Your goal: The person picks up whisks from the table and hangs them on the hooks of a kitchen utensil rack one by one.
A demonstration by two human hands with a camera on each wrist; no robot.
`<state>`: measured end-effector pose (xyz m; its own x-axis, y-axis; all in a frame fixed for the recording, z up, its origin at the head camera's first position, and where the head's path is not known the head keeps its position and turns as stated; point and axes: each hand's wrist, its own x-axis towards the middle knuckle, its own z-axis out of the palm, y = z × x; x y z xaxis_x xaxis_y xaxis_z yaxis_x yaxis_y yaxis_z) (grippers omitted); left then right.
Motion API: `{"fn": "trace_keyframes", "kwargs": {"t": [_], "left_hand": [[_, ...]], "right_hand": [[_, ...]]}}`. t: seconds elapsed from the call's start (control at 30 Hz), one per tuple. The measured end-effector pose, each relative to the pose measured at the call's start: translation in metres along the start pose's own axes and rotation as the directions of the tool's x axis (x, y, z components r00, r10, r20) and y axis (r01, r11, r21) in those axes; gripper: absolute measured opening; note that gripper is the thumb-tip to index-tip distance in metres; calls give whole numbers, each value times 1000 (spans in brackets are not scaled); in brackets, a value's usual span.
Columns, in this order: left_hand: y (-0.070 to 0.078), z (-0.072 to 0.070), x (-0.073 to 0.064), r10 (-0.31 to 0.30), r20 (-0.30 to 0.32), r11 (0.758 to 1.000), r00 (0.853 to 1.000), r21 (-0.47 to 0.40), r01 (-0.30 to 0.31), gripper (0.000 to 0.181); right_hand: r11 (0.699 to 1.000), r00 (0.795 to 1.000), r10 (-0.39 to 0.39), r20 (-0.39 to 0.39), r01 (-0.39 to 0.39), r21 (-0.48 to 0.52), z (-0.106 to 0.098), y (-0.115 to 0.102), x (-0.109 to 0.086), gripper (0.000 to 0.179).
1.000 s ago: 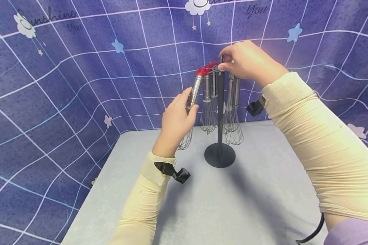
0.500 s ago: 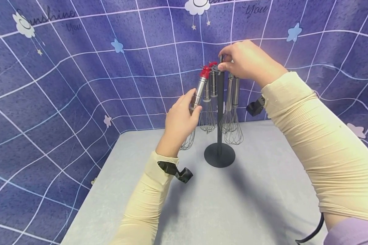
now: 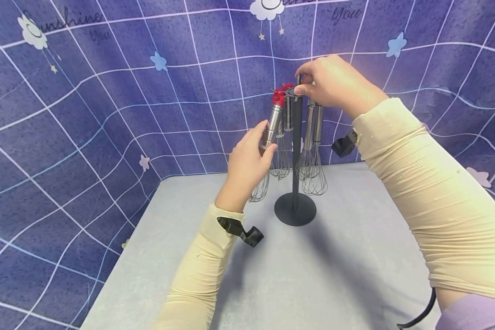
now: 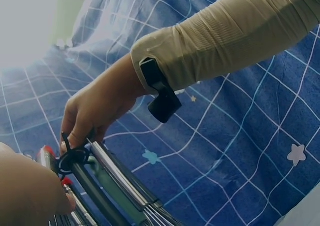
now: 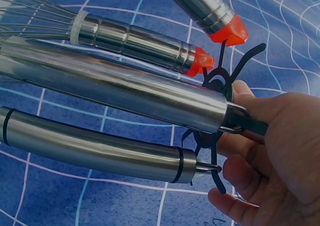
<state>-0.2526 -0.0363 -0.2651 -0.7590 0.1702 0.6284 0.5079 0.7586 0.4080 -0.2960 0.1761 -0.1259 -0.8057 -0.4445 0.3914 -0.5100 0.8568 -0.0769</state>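
My left hand holds a balloon whisk by its silver handle, thumb on one side and fingers on the other. The whisk leans, with its red end up at a hook of the black stand; whether the hook passes through it I cannot tell. With my right hand I grip the top of that stand between thumb and fingers. Another red-ended whisk and two all-metal whisks hang from the hooks. My left hand hides part of the held whisk's wires.
The stand's round black base rests on a pale grey table. Behind and to the left hangs a blue gridded curtain. A black cable lies at the lower right. Both wrists carry black camera mounts.
My left hand has moved right with the whisk, bringing its red end in front of the other red-ended whisks beside the stand. My right hand has stayed on the stand's top.
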Motion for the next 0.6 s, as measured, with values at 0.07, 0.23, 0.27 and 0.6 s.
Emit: {"fn": "trace_keyframes", "kwargs": {"t": [0.07, 0.23, 0.27, 0.6], "left_hand": [[-1, 3, 0, 5, -6, 1000, 1000, -9, -5, 59], [-2, 11, 0, 12, -26, 999, 1000, -30, -13, 60], [-3, 12, 0, 11, -28, 999, 1000, -34, -12, 61], [-1, 24, 1, 5, -44, 996, 999, -87, -9, 65]], "right_hand": [[1000, 1000, 0, 0, 0, -1, 0, 0, 0, 48], [1000, 1000, -6, -7, 6, -4, 1, 1, 0, 48], [1000, 1000, -7, -8, 7, -4, 1, 1, 0, 48], [1000, 1000, -6, -6, 6, -8, 1, 1, 0, 48]]}}
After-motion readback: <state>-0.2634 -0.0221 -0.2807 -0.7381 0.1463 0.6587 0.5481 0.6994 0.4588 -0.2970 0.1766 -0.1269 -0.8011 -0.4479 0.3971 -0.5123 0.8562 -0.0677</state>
